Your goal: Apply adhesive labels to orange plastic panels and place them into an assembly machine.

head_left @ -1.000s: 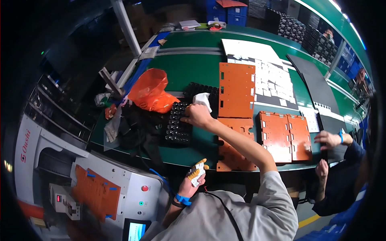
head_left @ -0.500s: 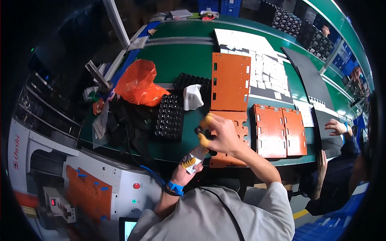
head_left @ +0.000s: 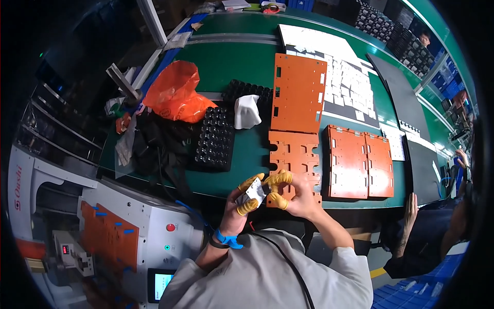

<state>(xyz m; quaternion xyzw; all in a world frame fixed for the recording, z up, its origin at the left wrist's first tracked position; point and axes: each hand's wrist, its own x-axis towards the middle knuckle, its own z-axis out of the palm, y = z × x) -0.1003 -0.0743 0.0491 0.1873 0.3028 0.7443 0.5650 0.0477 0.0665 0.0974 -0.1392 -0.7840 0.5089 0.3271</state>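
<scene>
My left hand, in yellow finger cots with a blue wrist strap, grips a small white flat part between thumb and fingers. My right hand, also in yellow finger cots, pinches a small black piece against the right edge of the white part. Whether the two are joined cannot be seen. Both hands are held together in front of the bench edge, by the lower end of an orange slotted plate. A larger orange plate lies beyond it.
Two orange panels lie to the right. A black tray of round cells, a white crumpled piece and an orange bag are at left. White parts cover a board behind. A co-worker's hand rests at the bench edge, right.
My right hand has come down and left, bringing the black piece to the white part. My left hand has risen slightly. The co-worker's other hand has moved away to the right.
</scene>
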